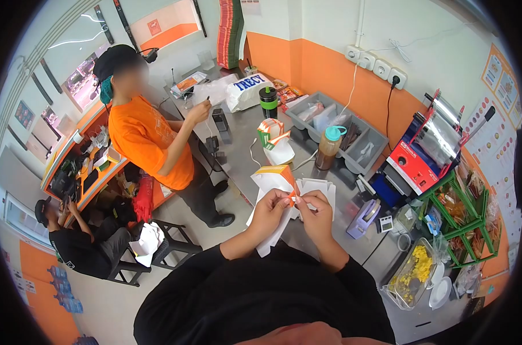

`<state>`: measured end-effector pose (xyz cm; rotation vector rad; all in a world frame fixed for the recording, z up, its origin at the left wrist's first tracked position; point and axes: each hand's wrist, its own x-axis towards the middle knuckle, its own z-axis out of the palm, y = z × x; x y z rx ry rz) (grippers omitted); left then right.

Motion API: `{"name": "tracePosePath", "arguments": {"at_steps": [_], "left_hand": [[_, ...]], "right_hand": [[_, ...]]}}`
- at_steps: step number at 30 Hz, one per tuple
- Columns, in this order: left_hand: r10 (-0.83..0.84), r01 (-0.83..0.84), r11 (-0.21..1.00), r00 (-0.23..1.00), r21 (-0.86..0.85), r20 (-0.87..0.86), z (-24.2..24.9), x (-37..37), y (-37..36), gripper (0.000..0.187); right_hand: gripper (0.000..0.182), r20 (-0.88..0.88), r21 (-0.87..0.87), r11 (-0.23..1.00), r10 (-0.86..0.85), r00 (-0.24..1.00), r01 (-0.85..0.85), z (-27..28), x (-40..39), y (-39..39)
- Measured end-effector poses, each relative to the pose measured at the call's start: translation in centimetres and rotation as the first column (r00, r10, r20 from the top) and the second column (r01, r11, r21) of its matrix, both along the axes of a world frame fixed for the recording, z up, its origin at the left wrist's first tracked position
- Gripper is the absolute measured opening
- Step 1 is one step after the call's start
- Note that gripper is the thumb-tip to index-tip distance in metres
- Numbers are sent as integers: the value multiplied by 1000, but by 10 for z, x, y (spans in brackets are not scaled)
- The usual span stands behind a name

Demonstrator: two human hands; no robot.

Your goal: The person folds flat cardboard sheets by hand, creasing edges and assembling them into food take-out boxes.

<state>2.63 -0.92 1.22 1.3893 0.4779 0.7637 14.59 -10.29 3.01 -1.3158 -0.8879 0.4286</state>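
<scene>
Both hands meet over the metal counter's near edge, around a partly folded orange and white carton (281, 173). My left hand (268, 214) has its fingers closed on an orange edge of the carton. Against it, my right hand (315, 214) pinches the same orange part with thumb and fingertips. White flaps of the carton spread out below and left of my hands. Behind my right hand lies another white carton sheet (323, 188). Beyond the hands, folded orange and green cartons (269, 133) stand on the counter.
A shaker bottle (329, 148), a black and green tumbler (268, 102) and a grey divided bin (361, 144) stand behind. To the right are a tape dispenser (364, 219), a red sealing machine (411, 170) and a tray of yellow food (413, 270). A person in orange (149, 138) stands left; another sits.
</scene>
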Motion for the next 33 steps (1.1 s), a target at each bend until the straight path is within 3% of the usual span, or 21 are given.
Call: {"name": "tracePosePath", "arguments": {"at_steps": [2,4,6,7,9,10,12,16,18,19,21,23,24,25,27,29,31,32,33], "left_hand": [[-5,5,1000,1000,-5,6,-1,1,0,11],[-40,52,994,992,-93,123,-6,2,2,12],[-56,73,992,986,-105,157,-6,1,7,11],[-69,93,989,979,-117,193,-7,0,8,11],[-95,122,983,976,-135,195,-12,1,11,12],[-118,150,977,973,-153,199,-14,2,12,13],[-125,152,979,974,-137,188,-8,2,12,17],[-131,147,980,984,-131,124,4,-1,6,34],[-107,118,986,990,-120,91,-3,0,10,35],[-83,89,990,995,-108,59,-5,-1,12,36],[-39,46,991,997,-128,61,3,-1,18,35],[82,50,915,949,-401,305,10,-1,28,33],[115,71,831,948,-551,295,14,-6,33,33],[119,69,833,947,-549,299,18,-9,37,33],[35,224,590,953,-775,302,30,-14,39,33],[20,231,584,954,-778,299,15,-16,42,30],[212,-43,747,961,-664,176,-19,-5,43,26],[311,-132,730,938,-670,154,-18,2,34,21],[309,-128,734,937,-667,160,-15,7,27,21]], "right_hand": [[8,61,-10,1000,0,998,1,1,0,-2],[7,122,-20,1000,-1,993,4,2,1,-2],[5,450,86,996,-56,891,19,3,3,-1],[5,449,86,996,-57,892,20,1,4,0],[5,210,29,997,59,976,-67,-2,6,1],[5,210,29,997,58,976,-66,-1,6,1],[8,22,44,992,121,992,-122,9,3,-1],[13,176,16,989,143,974,-148,-5,14,-2],[15,492,-2,994,96,865,-109,6,16,-4],[15,491,-3,994,97,866,-110,10,15,-6],[24,229,-37,972,236,944,-234,18,14,-8],[29,230,-11,964,261,938,-265,6,16,-7],[34,230,16,955,286,930,-297,1,17,-7],[34,234,17,953,289,928,-301,-1,19,-9],[45,515,-17,939,303,802,-344,8,16,-15],[53,525,-28,925,337,782,-380,16,10,-19],[52,563,-121,941,327,759,-316,23,1,-21],[52,568,-118,942,322,758,-313,27,-7,-21],[46,522,-176,963,265,811,-202,30,-16,-20]]}}
